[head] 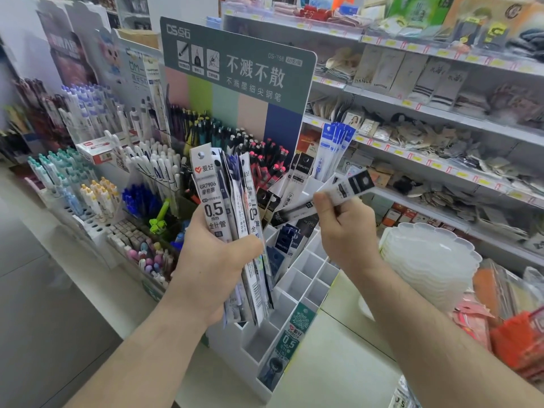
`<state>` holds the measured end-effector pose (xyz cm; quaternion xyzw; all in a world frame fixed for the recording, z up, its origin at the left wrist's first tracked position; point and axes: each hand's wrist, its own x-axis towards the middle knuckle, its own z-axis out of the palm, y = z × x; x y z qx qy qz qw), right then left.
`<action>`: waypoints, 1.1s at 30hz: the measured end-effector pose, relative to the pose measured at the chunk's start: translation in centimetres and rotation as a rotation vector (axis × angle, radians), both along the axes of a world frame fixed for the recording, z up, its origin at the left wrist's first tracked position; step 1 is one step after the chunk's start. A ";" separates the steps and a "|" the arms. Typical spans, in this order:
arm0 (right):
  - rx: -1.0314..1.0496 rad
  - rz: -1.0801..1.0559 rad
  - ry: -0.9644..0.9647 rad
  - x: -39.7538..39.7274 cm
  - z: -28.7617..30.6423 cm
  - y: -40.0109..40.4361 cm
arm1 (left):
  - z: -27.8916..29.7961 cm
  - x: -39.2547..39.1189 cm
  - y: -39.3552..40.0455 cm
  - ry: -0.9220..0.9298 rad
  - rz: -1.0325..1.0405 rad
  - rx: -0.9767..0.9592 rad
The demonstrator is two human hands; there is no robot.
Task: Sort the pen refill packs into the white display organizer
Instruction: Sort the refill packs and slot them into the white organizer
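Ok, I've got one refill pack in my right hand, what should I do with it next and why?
Probably lower the single pack pinched in your right hand into an empty slot of the white organizer. It hangs above open compartments, while your left hand grips the unsorted bundle.

We held both bare forearms forward and raised, the hands level with each other and apart. Our left hand was upright, fingers and thumb curled tight round what it gripped, thumb across the front. Our right hand showed its back to the camera, knuckles bent, fingertips pinching at the top.
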<state>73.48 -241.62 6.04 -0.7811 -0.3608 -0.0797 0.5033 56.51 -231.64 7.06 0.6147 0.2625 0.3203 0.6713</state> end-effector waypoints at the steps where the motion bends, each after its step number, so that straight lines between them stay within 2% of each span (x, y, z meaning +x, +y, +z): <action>1: -0.058 0.029 0.037 0.3 0.7 0.4 | 0.0 0.1 -0.1 0.000 -0.002 -0.002; 6: -0.341 0.151 0.130 1.8 3.1 3.4 | 0.1 0.5 -0.4 -0.002 -0.011 -0.007; 11: -0.473 0.120 0.166 1.7 3.1 5.2 | 0.2 0.8 -0.8 0.001 -0.029 -0.018; 16: -0.447 0.087 0.202 1.6 3.6 5.0 | 0.1 0.7 -0.7 -0.003 -0.016 -0.014; 19: -0.469 0.073 0.105 1.3 3.8 5.1 | 0.0 0.6 -0.7 0.000 -0.015 -0.009; 23: -0.599 0.089 -0.047 0.6 4.2 5.4 | -0.1 0.5 -0.8 -0.002 -0.033 -0.003; 29: -0.537 0.059 0.103 1.0 3.7 5.3 | -0.1 0.6 -1.1 -0.005 -0.074 0.013; 33: -0.467 0.011 0.105 0.6 4.3 3.6 | 0.0 0.9 -1.4 -0.021 -0.100 0.005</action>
